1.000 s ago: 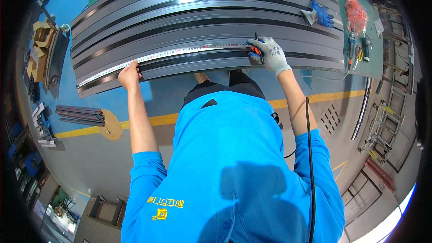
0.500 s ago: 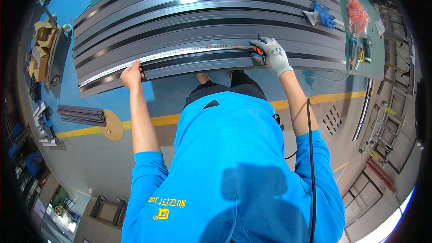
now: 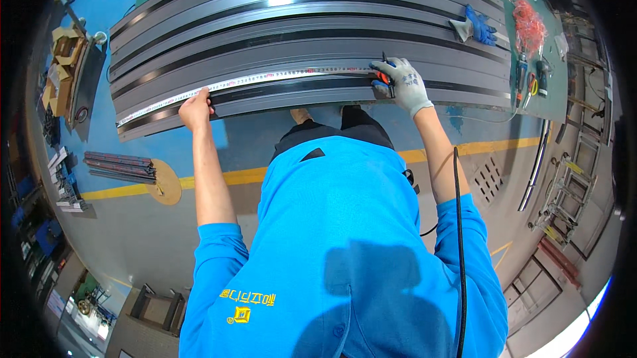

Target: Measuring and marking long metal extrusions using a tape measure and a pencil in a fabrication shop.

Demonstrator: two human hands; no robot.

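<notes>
A tape measure's white blade (image 3: 265,77) is drawn out along the nearest of several long grey metal profiles (image 3: 292,49), reaching their left end. My bare left hand (image 3: 196,110) pinches the blade's near edge left of the middle, thumb and fingers closed. My right hand (image 3: 406,84), in a grey-white glove, is closed round the orange-and-black tape measure case (image 3: 381,78) at the blade's right end. A thin dark marker-like stick (image 3: 384,57) pokes up beside those gloved fingers; most of it is hidden.
A blue-and-grey glove (image 3: 479,25) lies on the profiles at the right. Past their right end, the green table (image 3: 554,102) bears a tangle of orange strapping (image 3: 529,25), scissors (image 3: 531,88) and a power screwdriver (image 3: 522,74). Dark bars (image 3: 119,167) lie low at the left.
</notes>
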